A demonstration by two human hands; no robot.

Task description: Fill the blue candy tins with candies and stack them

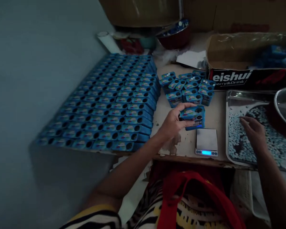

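My left hand (173, 122) grips a small blue box (193, 116), its thumb and fingers closed round the box's sides. The box has a round dark spot on its top and is raised just behind a small digital scale (206, 140) with a lit blue display. Over a metal tray (227, 127) on the right, my right hand (254, 130) has its fingertips drawn together. Pale blue tablets (235, 122) lie spread in that tray. Whatever is between the right fingertips is too small to make out.
Closely packed rows of blue boxes (114, 105) cover the left side of the table. A looser group of boxes (187, 84), some topped with white tablets, stands behind my left hand. A metal bowl (277, 101) sits in the tray, with an open carton (228, 76) behind it.
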